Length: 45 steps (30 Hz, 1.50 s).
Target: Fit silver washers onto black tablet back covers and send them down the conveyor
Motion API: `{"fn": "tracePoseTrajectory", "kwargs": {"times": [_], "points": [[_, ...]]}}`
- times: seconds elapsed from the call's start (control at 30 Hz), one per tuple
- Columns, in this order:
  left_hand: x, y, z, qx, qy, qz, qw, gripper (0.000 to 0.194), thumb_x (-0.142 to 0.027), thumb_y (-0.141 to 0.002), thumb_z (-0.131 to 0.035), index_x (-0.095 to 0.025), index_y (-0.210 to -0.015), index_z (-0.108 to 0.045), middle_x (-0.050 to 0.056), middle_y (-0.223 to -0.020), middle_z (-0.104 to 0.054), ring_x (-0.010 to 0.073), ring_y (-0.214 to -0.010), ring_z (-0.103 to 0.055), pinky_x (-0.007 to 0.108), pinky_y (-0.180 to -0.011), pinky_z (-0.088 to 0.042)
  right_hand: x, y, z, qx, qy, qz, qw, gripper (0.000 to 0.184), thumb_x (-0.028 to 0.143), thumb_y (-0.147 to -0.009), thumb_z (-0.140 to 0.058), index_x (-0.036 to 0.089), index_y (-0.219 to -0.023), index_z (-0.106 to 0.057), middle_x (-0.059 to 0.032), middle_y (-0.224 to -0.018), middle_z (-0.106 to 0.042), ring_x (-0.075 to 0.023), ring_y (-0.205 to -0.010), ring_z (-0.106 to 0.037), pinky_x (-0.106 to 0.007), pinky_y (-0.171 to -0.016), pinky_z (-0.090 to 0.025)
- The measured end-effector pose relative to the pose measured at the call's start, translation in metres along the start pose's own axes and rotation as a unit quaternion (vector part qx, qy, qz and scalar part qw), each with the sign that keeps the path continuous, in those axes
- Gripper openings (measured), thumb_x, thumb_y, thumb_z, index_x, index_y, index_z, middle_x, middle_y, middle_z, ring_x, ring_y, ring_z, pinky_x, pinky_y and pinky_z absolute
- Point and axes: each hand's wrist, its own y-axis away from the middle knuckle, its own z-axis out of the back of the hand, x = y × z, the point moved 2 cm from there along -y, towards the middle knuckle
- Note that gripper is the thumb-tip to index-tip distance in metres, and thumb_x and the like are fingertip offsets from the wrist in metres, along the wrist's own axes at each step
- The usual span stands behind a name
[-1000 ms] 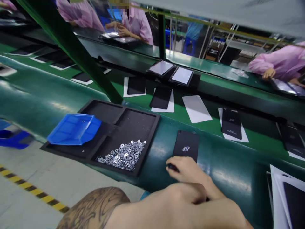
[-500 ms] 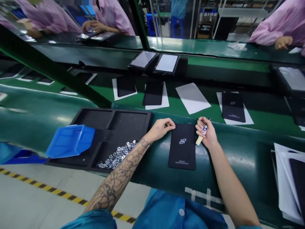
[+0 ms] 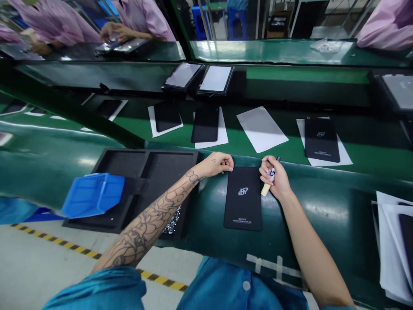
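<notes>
A black phone back panel (image 3: 242,199) with a silver logo lies flat on the green curved belt edge (image 3: 206,215). My left hand (image 3: 216,164) rests with its fingertips at the panel's top left corner and grips nothing I can see. My right hand (image 3: 272,176) sits just off the panel's top right corner, its fingers closed around a small tube of adhesive (image 3: 267,183) with a cream end and a blue label. The tube's tip points up and away from the panel.
A black foam tray (image 3: 145,165) holds a blue plastic bin (image 3: 93,195) and metal washers (image 3: 172,221), mostly hidden by my left forearm. Beyond, several black panels lie on white sheets on a green conveyor (image 3: 258,137). White sheets (image 3: 392,245) are stacked at right. Co-workers in pink smocks sit opposite.
Both hands have come up from the panel's lower left to its top corners, with the tube now visible in my right hand. My left forearm now covers most of the washers.
</notes>
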Motion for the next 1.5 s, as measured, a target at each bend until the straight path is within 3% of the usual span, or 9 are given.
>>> {"fn": "tracePoseTrajectory", "kwargs": {"times": [0.3,0.53,0.73,0.83,0.93,1.0,1.1,1.27,1.5], "points": [[-0.004,-0.048,0.016,0.090,-0.173,0.056,0.979,0.038,-0.034,-0.068,-0.094,-0.021,-0.089,-0.065,0.000,-0.089,-0.068,0.0177,-0.078,-0.060,0.027,-0.070,-0.040,0.001,0.003,-0.004,-0.004,0.020,0.007,1.000,0.027,0.043,-0.095,-0.080,0.020,-0.096,-0.066,0.0068,-0.070,-0.046,-0.0041,-0.047,-0.027,-0.013,-0.036,-0.020],[-0.039,-0.095,0.003,0.162,-0.359,-0.111,0.913,0.061,-0.016,-0.044,-0.105,-0.023,-0.084,-0.060,0.008,-0.115,-0.059,0.0283,-0.106,-0.047,0.034,-0.082,-0.040,0.002,0.006,-0.005,-0.015,0.047,0.002,0.999,0.029,0.044,-0.093,-0.082,0.022,-0.095,-0.064,0.0078,-0.068,-0.042,-0.0047,-0.046,-0.023,-0.015,-0.036,-0.019],[-0.049,-0.101,-0.001,0.152,-0.370,-0.105,0.911,0.066,-0.005,-0.039,-0.103,-0.021,-0.085,-0.060,0.009,-0.126,-0.053,0.0292,-0.111,-0.041,0.038,-0.086,-0.042,0.012,0.011,-0.035,0.030,0.105,0.031,0.994,0.056,0.061,-0.099,-0.074,0.023,-0.070,-0.045,0.0082,-0.057,-0.022,-0.0085,-0.046,-0.015,-0.019,-0.040,-0.023],[-0.040,-0.070,0.016,0.078,-0.304,-0.124,0.941,0.056,-0.017,-0.056,-0.102,-0.022,-0.092,-0.060,0.009,-0.122,-0.054,0.0280,-0.111,-0.045,0.034,-0.086,-0.042,0.012,0.004,-0.066,0.079,0.173,0.088,0.978,0.067,0.072,-0.099,-0.065,0.025,-0.060,-0.037,0.0049,-0.057,-0.022,-0.0129,-0.050,-0.024,-0.025,-0.045,-0.033],[-0.024,-0.008,0.033,-0.065,-0.210,-0.157,0.963,0.037,-0.032,-0.083,-0.090,-0.021,-0.104,-0.061,0.009,-0.121,-0.057,0.0277,-0.115,-0.050,0.035,-0.095,-0.044,0.003,-0.013,-0.094,0.144,0.207,0.114,0.961,0.071,0.081,-0.097,-0.057,0.026,-0.055,-0.038,0.0012,-0.057,-0.029,-0.0162,-0.054,-0.033,-0.029,-0.049,-0.034],[-0.006,0.046,0.037,-0.191,-0.148,-0.159,0.957,0.025,-0.040,-0.100,-0.073,-0.020,-0.110,-0.062,0.008,-0.118,-0.061,0.0266,-0.118,-0.053,0.038,-0.105,-0.044,-0.005,-0.026,-0.106,0.161,0.210,0.115,0.957,0.074,0.083,-0.098,-0.051,0.026,-0.053,-0.037,0.0007,-0.056,-0.030,-0.0158,-0.053,-0.031,-0.029,-0.048,-0.029],[0.028,0.129,0.025,-0.361,-0.126,-0.060,0.922,0.021,-0.041,-0.109,-0.058,-0.021,-0.110,-0.064,0.007,-0.114,-0.066,0.0254,-0.112,-0.059,0.042,-0.105,-0.047,-0.015,-0.044,-0.114,0.131,0.221,0.122,0.959,0.075,0.083,-0.098,-0.047,0.027,-0.050,-0.032,0.0019,-0.052,-0.023,-0.0149,-0.049,-0.024,-0.029,-0.046,-0.022],[0.065,0.224,-0.027,-0.408,-0.149,0.069,0.898,0.026,-0.042,-0.108,-0.056,-0.025,-0.123,-0.069,0.011,-0.133,-0.066,0.0336,-0.131,-0.058,0.056,-0.118,-0.044,-0.025,-0.058,-0.120,0.126,0.269,0.096,0.950,0.077,0.089,-0.095,-0.036,0.029,-0.048,-0.026,0.0022,-0.047,-0.018,-0.0147,-0.047,-0.019,-0.030,-0.047,-0.022],[0.078,0.247,-0.061,-0.388,-0.161,0.165,0.892,0.039,-0.046,-0.109,-0.051,-0.029,-0.143,-0.063,0.013,-0.146,-0.060,0.0389,-0.137,-0.053,0.066,-0.125,-0.039,-0.035,-0.055,-0.118,0.150,0.296,0.075,0.940,0.078,0.090,-0.094,-0.041,0.028,-0.048,-0.028,0.0018,-0.048,-0.021,-0.0146,-0.048,-0.022,-0.031,-0.052,-0.021]]}}
